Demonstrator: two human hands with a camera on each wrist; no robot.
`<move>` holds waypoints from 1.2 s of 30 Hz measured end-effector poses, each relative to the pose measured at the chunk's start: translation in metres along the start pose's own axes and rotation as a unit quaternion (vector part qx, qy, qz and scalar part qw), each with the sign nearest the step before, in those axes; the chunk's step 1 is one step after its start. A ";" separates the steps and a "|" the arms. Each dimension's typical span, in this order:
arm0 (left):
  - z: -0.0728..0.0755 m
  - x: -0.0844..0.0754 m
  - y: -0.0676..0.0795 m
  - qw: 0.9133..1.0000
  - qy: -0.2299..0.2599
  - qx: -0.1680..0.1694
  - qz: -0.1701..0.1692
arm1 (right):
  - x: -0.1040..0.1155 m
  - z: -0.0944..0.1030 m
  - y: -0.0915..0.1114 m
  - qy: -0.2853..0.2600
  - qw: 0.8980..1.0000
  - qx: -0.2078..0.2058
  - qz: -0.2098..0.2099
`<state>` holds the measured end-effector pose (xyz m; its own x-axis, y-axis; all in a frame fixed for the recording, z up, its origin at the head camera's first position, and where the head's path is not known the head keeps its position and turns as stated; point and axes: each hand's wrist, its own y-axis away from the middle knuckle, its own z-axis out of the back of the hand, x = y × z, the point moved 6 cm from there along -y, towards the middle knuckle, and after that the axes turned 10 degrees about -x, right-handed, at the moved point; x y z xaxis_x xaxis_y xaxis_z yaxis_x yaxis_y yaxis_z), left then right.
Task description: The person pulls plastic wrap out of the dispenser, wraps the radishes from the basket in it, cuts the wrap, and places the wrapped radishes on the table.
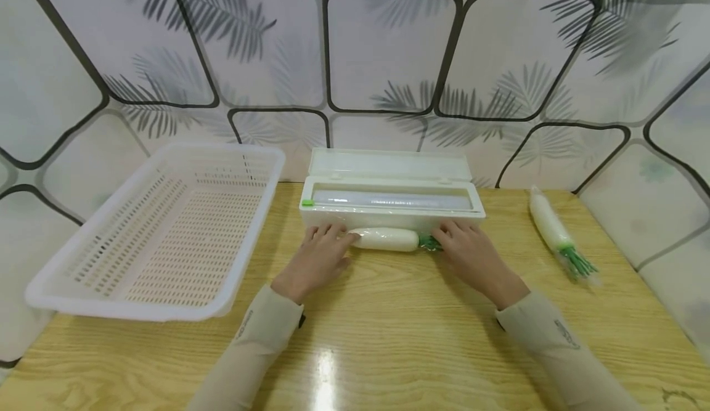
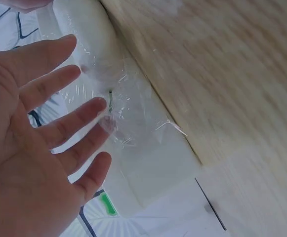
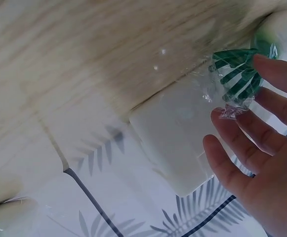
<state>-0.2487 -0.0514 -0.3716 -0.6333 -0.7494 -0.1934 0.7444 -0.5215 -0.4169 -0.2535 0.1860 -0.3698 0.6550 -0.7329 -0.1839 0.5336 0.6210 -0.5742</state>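
In front of the white cling film dispenser (image 1: 391,214) lies a white radish (image 1: 386,239) in clear film, its green stalks (image 3: 239,71) pointing right. My left hand (image 1: 318,257) is at the radish's pale end. Seen from the left wrist, the fingers (image 2: 64,103) are spread and nearly straight, touching the clear film (image 2: 128,108) there. At the stalk end is my right hand (image 1: 471,257). Its thumb and fingers (image 3: 252,133) are extended and touch the wrapped stalks and the bunched film. Part of the radish is hidden by the hands.
A large white plastic basket (image 1: 233,275) stands on the left of the wooden table (image 1: 388,337). Another film-wrapped radish (image 1: 550,221) lies at the right. The dispenser's lid (image 1: 388,164) is raised, showing the film roll (image 1: 394,199). A patterned wall covering (image 1: 388,53) rises behind.
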 end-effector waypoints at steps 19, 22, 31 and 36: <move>0.024 0.069 -0.002 0.922 0.214 -0.201 0.253 | 0.011 0.021 -0.038 -0.119 0.989 -0.088 -0.016; 0.015 0.081 0.001 0.899 0.275 -0.175 0.294 | 0.020 0.020 -0.053 -0.145 0.984 -0.099 -0.018; 0.003 0.097 0.002 0.874 0.338 -0.109 0.332 | 0.047 0.003 -0.096 -0.224 0.964 -0.145 -0.010; 0.000 0.103 0.001 0.875 0.338 -0.101 0.333 | 0.062 -0.019 -0.123 -0.274 0.953 -0.130 -0.026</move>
<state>-0.3133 -0.1291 -0.3922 -0.1055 -0.4116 -0.9052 0.9864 0.0719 -0.1476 -0.2886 0.0587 -0.3252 0.8499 -0.4621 0.2531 0.4691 0.4448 -0.7630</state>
